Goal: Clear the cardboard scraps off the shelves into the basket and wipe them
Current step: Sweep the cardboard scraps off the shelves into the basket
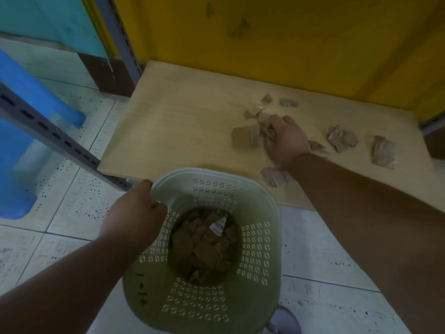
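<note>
My left hand (138, 208) is clamped on the rim of the pale green basket (262, 268), holding it just below the front edge of the wooden shelf (173, 131). Inside the basket a heap of brown cardboard pieces (204, 247) covers the bottom, with a white label scrap (218, 226) on top. My right hand (285, 141) is out on the shelf, fingers curled around a bunch of cardboard scraps (266, 131). More scraps lie loose around it: a bigger folded piece (243, 137) just to its left, small bits (287, 102) near the yellow back wall (277, 44), a couple of clumps (342, 139) off to the right, one (275, 177) at the front edge by my forearm. A blue plastic stool (21, 141) stands on the tiled floor (72, 201) to the left.
</note>
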